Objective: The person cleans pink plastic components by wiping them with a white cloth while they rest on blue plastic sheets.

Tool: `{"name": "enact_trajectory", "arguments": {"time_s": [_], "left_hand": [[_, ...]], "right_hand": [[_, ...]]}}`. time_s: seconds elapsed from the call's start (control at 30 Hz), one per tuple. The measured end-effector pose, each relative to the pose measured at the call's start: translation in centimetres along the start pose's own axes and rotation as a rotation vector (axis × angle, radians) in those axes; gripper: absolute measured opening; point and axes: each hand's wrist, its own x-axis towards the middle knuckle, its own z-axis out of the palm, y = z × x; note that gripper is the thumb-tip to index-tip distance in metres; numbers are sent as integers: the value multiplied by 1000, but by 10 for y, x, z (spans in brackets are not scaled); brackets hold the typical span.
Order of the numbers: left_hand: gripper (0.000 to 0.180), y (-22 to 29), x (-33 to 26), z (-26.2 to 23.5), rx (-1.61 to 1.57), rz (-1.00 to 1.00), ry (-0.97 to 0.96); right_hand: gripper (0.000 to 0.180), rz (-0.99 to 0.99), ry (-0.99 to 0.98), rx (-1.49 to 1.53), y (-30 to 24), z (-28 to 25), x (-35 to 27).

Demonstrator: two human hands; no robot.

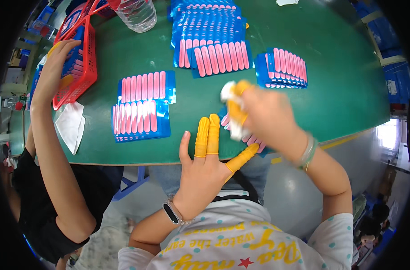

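Observation:
My right hand (270, 114), smeared by motion and with yellow finger cots on, grips a crumpled white wipe (236, 129). It is over a blue sheet with pink round-ended strips (255, 141) at the table's near edge, mostly hidden by the hand and wipe. My left hand (200, 177) lies with fingers stretched apart, yellow cots on its thumb and two fingers. Its thumb tip touches the strips' near side; the other fingers point away over the table. To its left are two overlapping stacks of similar blue sheets, the nearer stack (135, 119) and farther stack (144, 86).
A large pile of blue sheets (207, 27) stands at the far middle, a smaller stack (286, 67) to the right. At left, a co-worker's hand (54, 76) reaches over a red basket (90, 58). A clear plastic bottle (137, 15) and white tissue (70, 126) are near it.

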Motion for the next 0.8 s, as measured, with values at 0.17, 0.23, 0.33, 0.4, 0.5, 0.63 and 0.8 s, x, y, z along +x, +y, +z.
{"name": "enact_trajectory", "arguments": {"time_s": [0.17,0.23,0.33,0.4,0.5,0.63,0.8], "left_hand": [[42,-3,1,3,12,32,-20],[38,-1,0,2,-25,26,-2],[33,-1,3,3,-5,16,12],[35,-1,3,0,-5,9,0],[41,-3,4,0,-6,25,-2],[47,0,2,1,0,6,12],[48,-2,3,1,12,28,-30]], "right_hand": [[18,-146,-4,-126,-33,-2,-14],[17,-86,-10,-125,-16,-11,-7],[14,21,52,-99,7,-8,4],[13,-34,10,-234,-7,-9,3],[13,-167,3,-172,-27,-8,-9],[14,76,81,-145,13,-8,-4],[15,-144,52,-199,-14,-9,-17]]}}
